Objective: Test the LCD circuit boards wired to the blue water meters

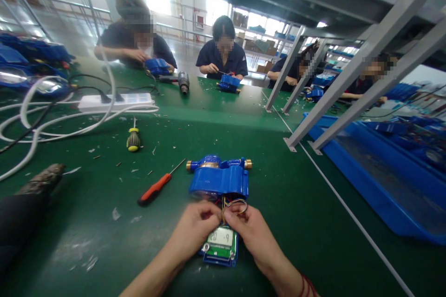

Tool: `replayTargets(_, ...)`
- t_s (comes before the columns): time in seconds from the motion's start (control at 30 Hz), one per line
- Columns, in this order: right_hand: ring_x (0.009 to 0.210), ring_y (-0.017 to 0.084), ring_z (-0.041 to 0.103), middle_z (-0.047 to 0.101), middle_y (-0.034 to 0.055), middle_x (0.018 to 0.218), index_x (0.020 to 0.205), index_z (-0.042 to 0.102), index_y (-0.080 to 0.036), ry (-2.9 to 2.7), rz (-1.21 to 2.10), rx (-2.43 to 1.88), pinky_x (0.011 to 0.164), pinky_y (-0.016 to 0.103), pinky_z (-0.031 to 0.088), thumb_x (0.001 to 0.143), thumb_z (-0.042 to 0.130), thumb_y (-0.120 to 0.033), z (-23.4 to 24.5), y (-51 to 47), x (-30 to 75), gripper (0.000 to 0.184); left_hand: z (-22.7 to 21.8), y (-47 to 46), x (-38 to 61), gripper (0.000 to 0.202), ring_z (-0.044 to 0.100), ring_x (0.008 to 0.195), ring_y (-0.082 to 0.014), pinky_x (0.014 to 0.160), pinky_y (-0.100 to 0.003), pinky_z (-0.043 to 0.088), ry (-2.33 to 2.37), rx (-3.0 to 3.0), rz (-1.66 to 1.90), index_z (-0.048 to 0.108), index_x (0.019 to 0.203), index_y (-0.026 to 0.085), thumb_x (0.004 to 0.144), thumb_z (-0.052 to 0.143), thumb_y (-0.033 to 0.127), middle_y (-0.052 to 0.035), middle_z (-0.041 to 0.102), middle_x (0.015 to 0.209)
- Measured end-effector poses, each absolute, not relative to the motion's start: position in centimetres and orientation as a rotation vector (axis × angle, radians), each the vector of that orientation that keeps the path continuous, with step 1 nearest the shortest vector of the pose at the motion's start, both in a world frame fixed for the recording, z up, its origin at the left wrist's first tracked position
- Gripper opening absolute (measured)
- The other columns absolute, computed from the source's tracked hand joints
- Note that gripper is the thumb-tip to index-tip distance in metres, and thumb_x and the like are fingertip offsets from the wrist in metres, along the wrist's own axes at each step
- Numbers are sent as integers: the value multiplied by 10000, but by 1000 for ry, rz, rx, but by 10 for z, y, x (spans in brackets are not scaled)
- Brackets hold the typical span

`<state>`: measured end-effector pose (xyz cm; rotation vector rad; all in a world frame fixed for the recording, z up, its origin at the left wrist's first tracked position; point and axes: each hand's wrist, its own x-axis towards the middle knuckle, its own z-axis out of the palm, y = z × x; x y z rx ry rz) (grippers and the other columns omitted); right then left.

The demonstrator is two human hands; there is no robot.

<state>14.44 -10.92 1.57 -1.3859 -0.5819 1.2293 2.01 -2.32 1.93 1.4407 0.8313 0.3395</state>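
A blue water meter (218,181) with brass pipe ends lies on the green table in front of me. Thin coloured wires (240,202) run from its near side to a small circuit board (220,243) with a lit display, set in a blue frame. My left hand (200,222) is closed, its thumb and fingers pinching the wires just above the display. From the other side my right hand (245,222) pinches the same bundle, with a loop of wire over its fingers. The fingertips hide the exact spot they hold.
An orange-and-black screwdriver (155,190) lies left of the meter, a yellow-and-black one (133,136) farther back. A white power strip (116,102) with cables and a heat gun (183,83) are beyond. Grey metal posts (324,92) and a blue tray (369,181) stand right. Several people work opposite.
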Motion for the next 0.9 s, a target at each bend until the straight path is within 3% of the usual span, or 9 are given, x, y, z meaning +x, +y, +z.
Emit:
replayTargets(0.3,584,113,526,599,-19,606,658,607,-126,-527,1137,-1404,601,234,390,629,755,-354,13,-102,147,273,18,-26,21,158,465,622,-131,584,-227,358,915,1481,395,597,644,143,697,527,274,12,539,642)
replayTargets(0.77,630,143,569,616,-1,659,743,576,-133,-451,1163,-1319,657,280,432,642,740,-372,7,-102,142,307,13,-28,21,166,451,588,-126,549,-222,345,955,1442,422,564,637,148,698,536,300,22,525,619)
replayTargets(0.9,620,132,558,610,-2,652,711,564,-135,-460,1166,-1328,645,273,435,632,752,-371,5,-102,141,312,13,-30,23,232,490,636,-136,593,-230,377,924,1408,433,585,691,150,736,540,373,14,560,664)
